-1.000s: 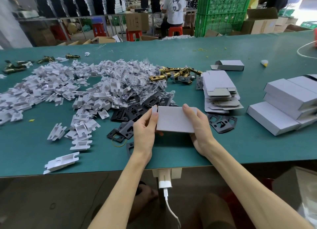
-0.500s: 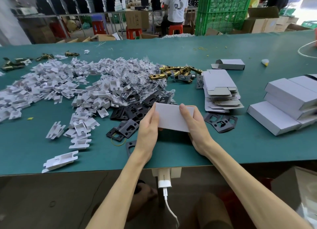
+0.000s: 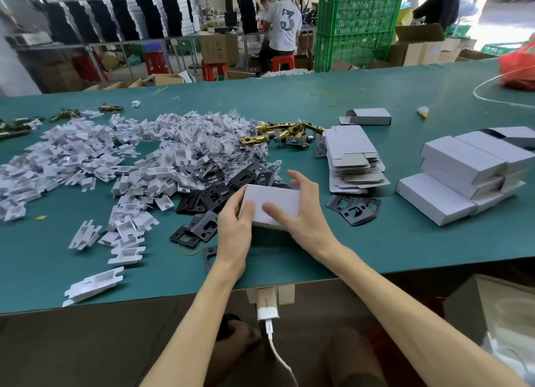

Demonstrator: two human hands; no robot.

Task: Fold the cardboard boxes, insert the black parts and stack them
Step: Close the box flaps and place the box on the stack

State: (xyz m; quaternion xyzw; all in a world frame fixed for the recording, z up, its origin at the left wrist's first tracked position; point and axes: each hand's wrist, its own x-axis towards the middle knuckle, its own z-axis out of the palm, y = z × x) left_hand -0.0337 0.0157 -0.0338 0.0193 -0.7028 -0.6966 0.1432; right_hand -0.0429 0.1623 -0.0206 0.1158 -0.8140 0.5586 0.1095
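A small white folded box (image 3: 278,201) is held just above the green table (image 3: 376,247) in front of me. My left hand (image 3: 235,227) grips its left end, thumb on top. My right hand (image 3: 301,212) holds the right end with the thumb pressed on the top face and the fingers reaching round the far side. Black metal plates (image 3: 211,198) lie in a heap behind and left of the box, and two more black plates (image 3: 353,210) lie to its right. Flat unfolded box blanks (image 3: 351,157) are piled further right. Finished boxes (image 3: 460,178) are stacked at far right.
A wide spread of white plastic inserts (image 3: 95,166) and clear bags covers the table's left half. Brass latch parts (image 3: 283,133) lie behind the black plates. One folded box (image 3: 367,116) sits alone further back. A red bag (image 3: 518,68) is at the far right.
The box has tilted and lifted slightly. My right hand has shifted from the box's right edge onto its top and far side; the view has swung a little left.
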